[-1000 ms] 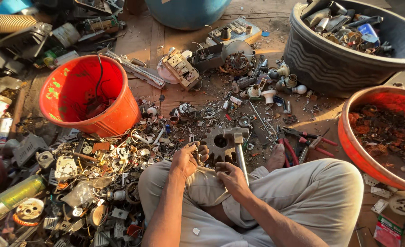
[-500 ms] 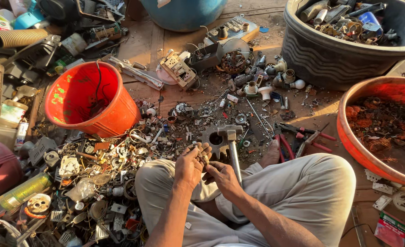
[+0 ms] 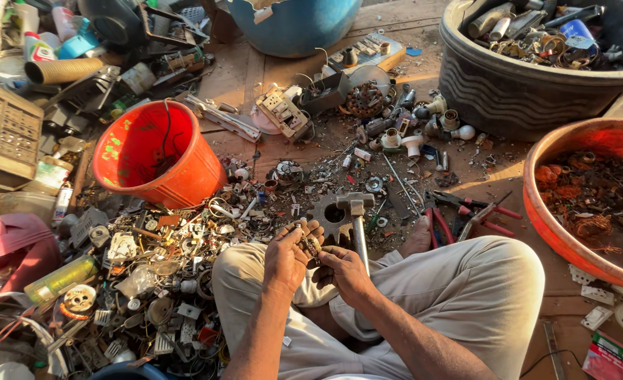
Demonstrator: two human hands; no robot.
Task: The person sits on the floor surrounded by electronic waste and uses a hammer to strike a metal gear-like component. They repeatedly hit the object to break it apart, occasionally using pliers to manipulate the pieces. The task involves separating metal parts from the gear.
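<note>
Scrap litters a wooden floor around a seated person in pale trousers. At upper left an orange bucket (image 3: 158, 153) holds a dark wire and little else; a blue drum (image 3: 294, 24) stands at top centre; the dark ribbed tub (image 3: 515, 91) at upper right is heaped with metal parts; the orange basin (image 3: 572, 204) at right holds rusty copper tangles. Low in the centre, the left hand (image 3: 289, 255) and right hand (image 3: 343, 271) are both curled, fingertips pinching a small metal part (image 3: 310, 245) between them. A hammer (image 3: 357, 222) rests beside the right hand on a gear.
</note>
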